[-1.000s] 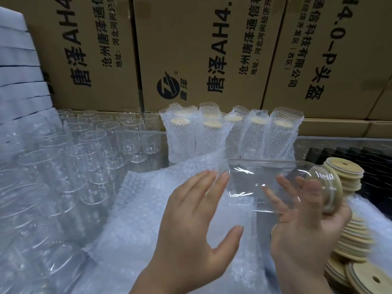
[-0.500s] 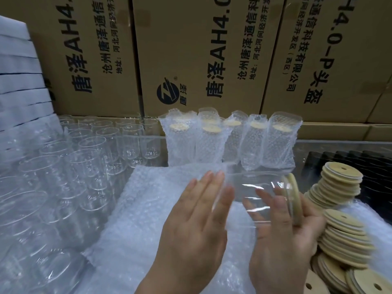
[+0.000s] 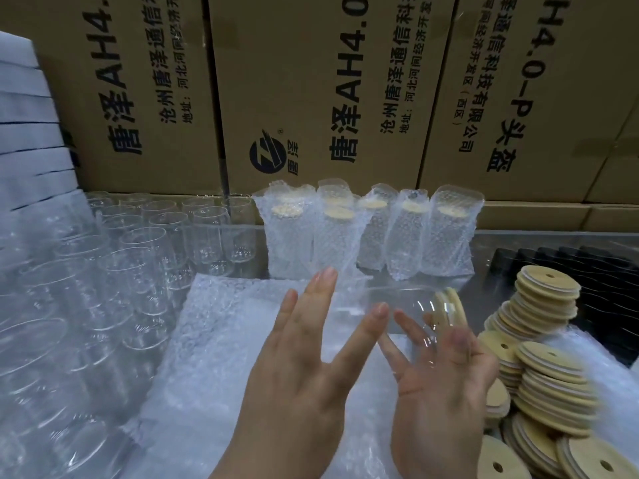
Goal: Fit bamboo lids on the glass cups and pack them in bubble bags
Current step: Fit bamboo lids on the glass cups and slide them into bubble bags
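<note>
A clear glass cup (image 3: 404, 305) with a bamboo lid (image 3: 449, 304) on its mouth lies sideways in the air, lid end to the right. My right hand (image 3: 439, 385) holds it, fingers beneath and blurred thumb across the glass. To the cup's left, my left hand (image 3: 304, 368) hovers with straight, spread fingers and holds nothing; its fingertips are near the cup's base. Both hands are above a pile of flat bubble bags (image 3: 214, 340).
Several packed cups in bubble bags (image 3: 373, 233) stand at the back. Many bare glass cups (image 3: 138, 257) fill the left side. Stacks of bamboo lids (image 3: 546, 357) lie at the right, with black parts (image 3: 587, 267) behind them. Cardboard boxes (image 3: 311, 81) form the back wall; white stacked sheets (image 3: 27, 133) stand far left.
The lidded cup has turned and shifted left and lower in my right hand. My left hand's fingers have spread apart beside the cup's base.
</note>
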